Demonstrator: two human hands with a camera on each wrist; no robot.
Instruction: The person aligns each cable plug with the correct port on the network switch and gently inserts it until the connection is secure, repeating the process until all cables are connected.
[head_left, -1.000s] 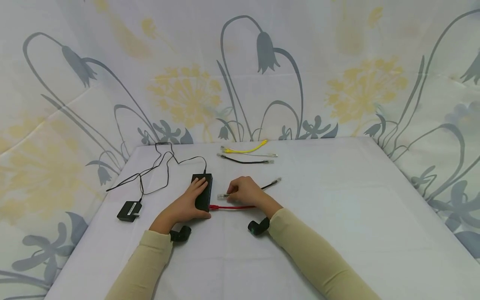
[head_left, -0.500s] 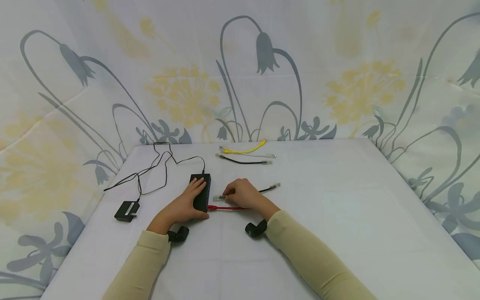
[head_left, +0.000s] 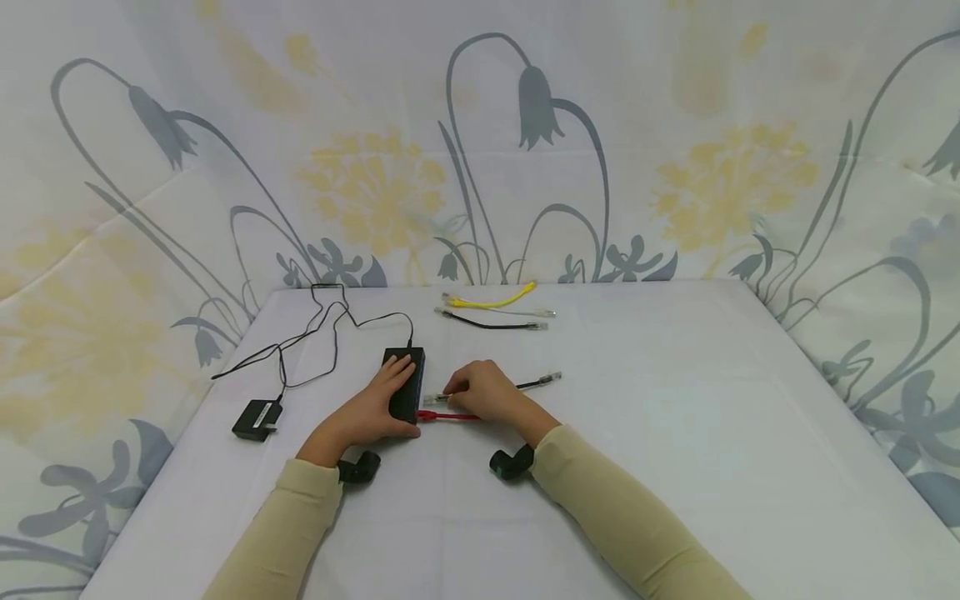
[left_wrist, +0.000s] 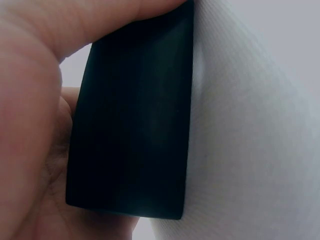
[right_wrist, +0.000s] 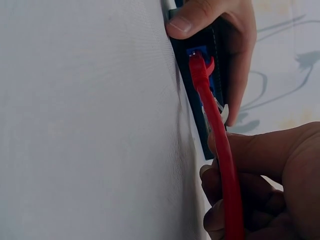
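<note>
My left hand (head_left: 365,412) grips a black network switch (head_left: 406,396), thumb at its near end and fingers spread over its top. In the left wrist view the thumb and palm wrap the dark casing (left_wrist: 132,120). A red Ethernet cable (head_left: 453,416) sits in the near port on the switch's right side; its red plug (right_wrist: 199,72) shows in the right wrist view. My right hand (head_left: 486,393) pinches a black Ethernet cable (head_left: 534,382) close behind its clear plug (head_left: 432,400), which points at the switch's ports, close beside them. The red cable partly hides this plug in the right wrist view.
Yellow (head_left: 495,302), pale grey (head_left: 517,313) and black (head_left: 487,324) Ethernet cables lie at the back. A power adapter (head_left: 257,419) rests on the left, its thin black cord (head_left: 335,333) looping to the switch's far end. Flowered cloth (head_left: 637,167) hangs behind the table.
My right hand has moved slightly left, bringing the black cable's plug nearer to the switch. The left hand keeps its hold on the switch.
</note>
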